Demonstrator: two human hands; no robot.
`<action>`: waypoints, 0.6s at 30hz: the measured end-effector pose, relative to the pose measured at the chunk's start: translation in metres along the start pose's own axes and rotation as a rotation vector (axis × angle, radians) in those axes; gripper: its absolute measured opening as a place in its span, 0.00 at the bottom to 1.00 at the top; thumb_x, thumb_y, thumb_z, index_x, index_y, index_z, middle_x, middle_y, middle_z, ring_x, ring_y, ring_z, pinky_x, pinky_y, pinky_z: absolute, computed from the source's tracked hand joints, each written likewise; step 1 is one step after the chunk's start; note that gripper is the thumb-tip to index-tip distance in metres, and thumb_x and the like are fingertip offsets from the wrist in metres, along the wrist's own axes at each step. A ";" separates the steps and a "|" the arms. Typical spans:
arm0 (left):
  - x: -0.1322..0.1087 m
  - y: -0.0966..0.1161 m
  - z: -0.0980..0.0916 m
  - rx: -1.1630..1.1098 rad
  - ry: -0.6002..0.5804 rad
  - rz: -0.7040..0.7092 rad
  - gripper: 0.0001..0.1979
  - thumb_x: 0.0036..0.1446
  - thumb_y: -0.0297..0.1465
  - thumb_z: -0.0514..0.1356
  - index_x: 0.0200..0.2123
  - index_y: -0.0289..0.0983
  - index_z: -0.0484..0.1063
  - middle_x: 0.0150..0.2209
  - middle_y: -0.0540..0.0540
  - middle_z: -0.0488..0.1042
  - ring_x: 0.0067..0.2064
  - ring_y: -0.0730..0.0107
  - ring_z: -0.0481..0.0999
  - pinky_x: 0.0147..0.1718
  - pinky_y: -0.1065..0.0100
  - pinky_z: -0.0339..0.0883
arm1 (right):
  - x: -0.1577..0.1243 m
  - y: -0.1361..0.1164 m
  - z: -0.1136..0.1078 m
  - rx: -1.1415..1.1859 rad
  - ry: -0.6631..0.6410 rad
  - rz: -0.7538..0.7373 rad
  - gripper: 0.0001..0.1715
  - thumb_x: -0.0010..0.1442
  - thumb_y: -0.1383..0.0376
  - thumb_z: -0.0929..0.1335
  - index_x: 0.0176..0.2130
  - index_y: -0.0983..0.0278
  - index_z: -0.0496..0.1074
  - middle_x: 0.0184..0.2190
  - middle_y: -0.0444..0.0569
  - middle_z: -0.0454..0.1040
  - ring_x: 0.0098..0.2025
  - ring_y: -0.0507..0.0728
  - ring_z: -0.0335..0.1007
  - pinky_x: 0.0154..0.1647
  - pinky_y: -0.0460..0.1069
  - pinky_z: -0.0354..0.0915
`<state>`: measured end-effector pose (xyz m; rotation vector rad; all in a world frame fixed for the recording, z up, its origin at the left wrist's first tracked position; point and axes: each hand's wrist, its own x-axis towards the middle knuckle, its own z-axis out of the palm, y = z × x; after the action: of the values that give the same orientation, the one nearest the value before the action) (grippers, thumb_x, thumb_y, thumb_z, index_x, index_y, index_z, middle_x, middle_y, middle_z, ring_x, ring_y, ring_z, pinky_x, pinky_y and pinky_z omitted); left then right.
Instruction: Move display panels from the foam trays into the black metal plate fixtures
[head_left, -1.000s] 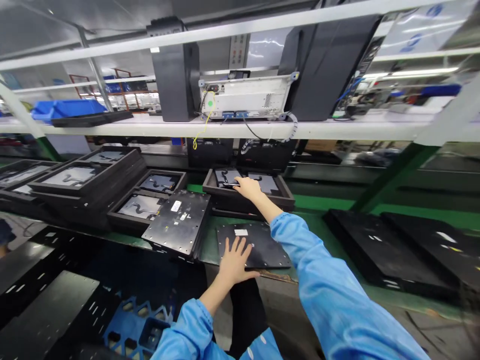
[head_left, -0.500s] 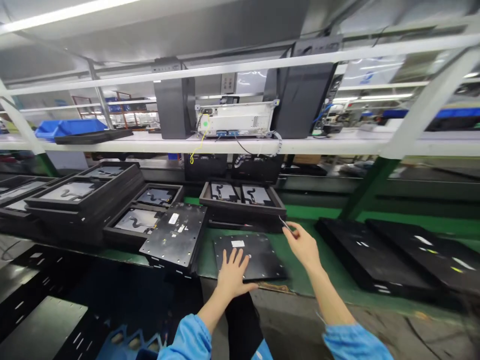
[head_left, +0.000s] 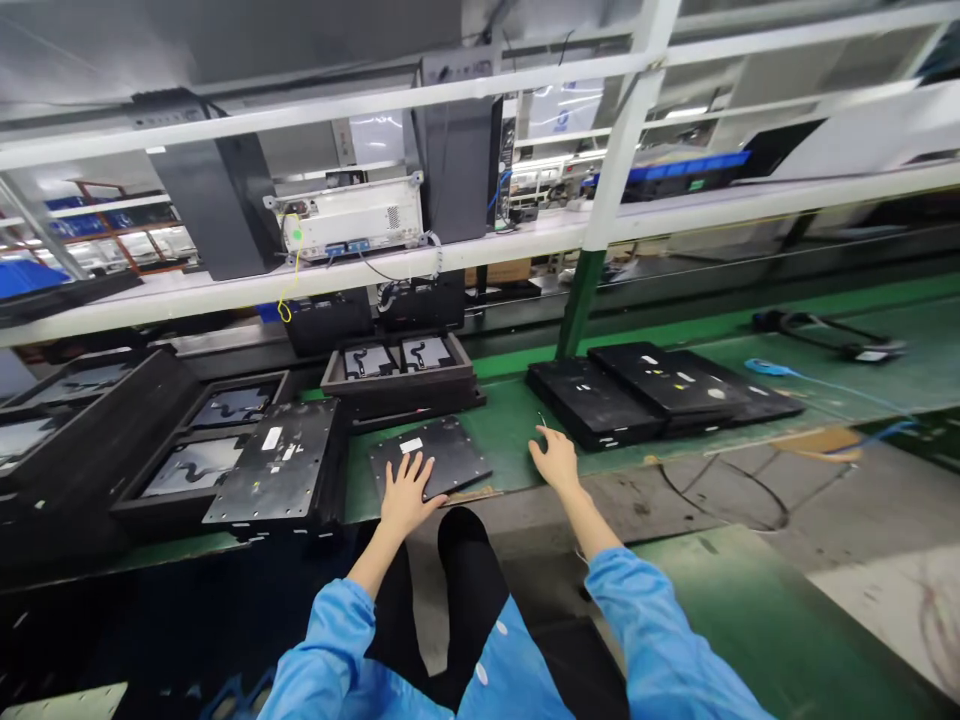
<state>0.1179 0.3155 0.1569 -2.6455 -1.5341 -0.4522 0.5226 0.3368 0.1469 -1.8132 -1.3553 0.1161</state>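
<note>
My left hand lies with fingers spread on a flat black panel, which has a white label and small holes along its edges. The panel rests on the green bench at its front edge. My right hand is a little to the right of the panel, fingers closed round a thin, pointed metal tool that looks like tweezers. Its tip points away from me, touching nothing that I can see. Just beyond that hand lies a black flat case.
Left of the panel is a stack of black panels. Dark foam trays hold grey screen-like parts with black cables. More black cases and a blue cord lie to the right. A green-white post rises behind.
My view has swung right, so the bench's right side shows more. My left hand stays spread on the panel. My right hand has left the foam tray's corner and is now near the black cases.
</note>
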 end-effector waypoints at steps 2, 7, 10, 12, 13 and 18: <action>0.007 0.005 0.001 -0.004 -0.019 0.020 0.44 0.70 0.61 0.56 0.81 0.50 0.52 0.81 0.43 0.54 0.82 0.42 0.48 0.77 0.26 0.40 | -0.014 -0.004 0.005 0.029 0.022 -0.033 0.30 0.67 0.57 0.65 0.62 0.69 0.76 0.63 0.66 0.74 0.64 0.68 0.65 0.69 0.62 0.58; 0.031 0.029 -0.001 -0.002 -0.058 0.089 0.45 0.69 0.58 0.60 0.81 0.52 0.50 0.81 0.45 0.54 0.82 0.43 0.48 0.77 0.29 0.41 | -0.064 -0.021 0.014 0.117 0.060 -0.105 0.30 0.69 0.51 0.64 0.61 0.63 0.78 0.63 0.60 0.75 0.66 0.68 0.67 0.71 0.64 0.60; 0.038 0.041 -0.005 0.000 -0.090 0.132 0.47 0.68 0.56 0.62 0.82 0.52 0.49 0.82 0.44 0.53 0.82 0.41 0.48 0.77 0.28 0.41 | -0.100 -0.035 0.014 0.198 0.066 -0.070 0.35 0.70 0.46 0.64 0.65 0.63 0.75 0.64 0.61 0.76 0.67 0.69 0.68 0.72 0.65 0.61; 0.034 0.044 -0.007 0.002 -0.120 0.160 0.52 0.64 0.58 0.66 0.82 0.51 0.47 0.82 0.43 0.51 0.82 0.39 0.47 0.77 0.27 0.40 | -0.122 -0.043 0.014 0.338 0.055 0.016 0.37 0.69 0.43 0.66 0.66 0.62 0.74 0.66 0.61 0.75 0.70 0.71 0.66 0.74 0.67 0.60; 0.029 0.044 -0.008 0.006 -0.133 0.176 0.55 0.62 0.58 0.68 0.82 0.51 0.45 0.82 0.43 0.49 0.82 0.38 0.46 0.77 0.26 0.39 | -0.132 -0.046 0.013 0.433 0.052 0.088 0.38 0.67 0.41 0.68 0.65 0.61 0.74 0.66 0.61 0.74 0.70 0.71 0.66 0.74 0.67 0.61; -0.031 0.038 -0.005 0.073 -0.136 0.249 0.54 0.64 0.36 0.67 0.83 0.53 0.38 0.83 0.49 0.43 0.83 0.42 0.43 0.78 0.28 0.40 | -0.169 -0.049 0.003 1.035 -0.237 0.685 0.46 0.57 0.34 0.76 0.62 0.57 0.71 0.52 0.54 0.81 0.50 0.66 0.81 0.53 0.62 0.78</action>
<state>0.1351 0.2687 0.1572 -2.8081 -1.1998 -0.2014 0.4156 0.2016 0.1115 -1.2612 -0.5282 1.1864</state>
